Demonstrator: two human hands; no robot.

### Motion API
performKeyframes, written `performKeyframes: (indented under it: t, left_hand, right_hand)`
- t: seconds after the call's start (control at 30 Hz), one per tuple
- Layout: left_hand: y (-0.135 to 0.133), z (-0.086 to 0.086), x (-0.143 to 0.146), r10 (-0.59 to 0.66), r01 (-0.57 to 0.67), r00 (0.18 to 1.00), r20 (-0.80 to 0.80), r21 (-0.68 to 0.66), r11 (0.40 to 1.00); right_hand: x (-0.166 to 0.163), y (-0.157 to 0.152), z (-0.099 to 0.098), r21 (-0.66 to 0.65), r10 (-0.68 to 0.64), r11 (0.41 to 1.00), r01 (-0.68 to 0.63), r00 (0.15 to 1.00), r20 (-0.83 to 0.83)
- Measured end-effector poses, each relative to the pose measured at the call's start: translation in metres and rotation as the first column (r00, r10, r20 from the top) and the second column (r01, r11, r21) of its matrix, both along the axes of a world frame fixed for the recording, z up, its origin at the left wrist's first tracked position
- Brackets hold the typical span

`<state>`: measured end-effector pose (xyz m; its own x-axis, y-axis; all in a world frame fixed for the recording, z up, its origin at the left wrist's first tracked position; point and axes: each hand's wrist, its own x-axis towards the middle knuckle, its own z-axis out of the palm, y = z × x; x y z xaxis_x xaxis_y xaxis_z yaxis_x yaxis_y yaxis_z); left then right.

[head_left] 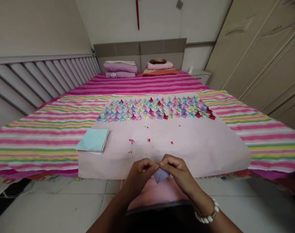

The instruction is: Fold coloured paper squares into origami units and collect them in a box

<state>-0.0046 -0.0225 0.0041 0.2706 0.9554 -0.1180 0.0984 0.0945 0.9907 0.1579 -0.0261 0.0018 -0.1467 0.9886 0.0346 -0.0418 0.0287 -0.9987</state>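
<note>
Lilac paper (160,175) sits pinched between my left hand (139,176) and right hand (178,173) — fingertips of both closed on it. Coloured sheets (94,140) lie stacked nearby.

The paper (161,176) between the fingers (168,161) is lavender; beyond them lie a pale pink sheet (198,142), multicoloured shapes (157,108) and a pink-green-yellow striped bedspread (40,129).

lavender piece (160,175): matt paper | pink sheet (186,142): creased matt paper | bedcover (40,129): striped cloth
</note>
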Motion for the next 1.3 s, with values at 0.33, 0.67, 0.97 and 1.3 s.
performKeyframes:
  t: [0.33, 0.67, 0.97, 1.3]
  left_hand:
    - [0.001, -0.002, -0.002, 0.079, -0.079, 0.997, -0.009, -0.023, 0.997]
    - [0.001, 0.003, -0.002, 0.230, -0.229, 0.955, 0.190, -0.028, 0.973]
    - [-0.005, 0.003, -0.009, 0.089, -0.086, 0.971, 0.221, -0.026, 0.996]
    - [-0.008, 0.003, -0.013, 0.047, -0.049, 0.990, 0.130, 0.010, 0.999]
  right_hand:
    - [-0.002, 0.002, -0.003, -0.105, -0.013, 0.994, 0.007, 0.998, -0.056]
    - [-0.002, -0.004, -0.004, -0.033, -0.093, 0.996, 0.088, 0.974, -0.207]
    - [0.001, -0.006, 0.000, -0.079, -0.074, 0.995, 0.063, 0.987, -0.146]
    - [0.000, -0.006, 0.004, -0.113, 0.024, 0.993, -0.043, 0.986, -0.166]
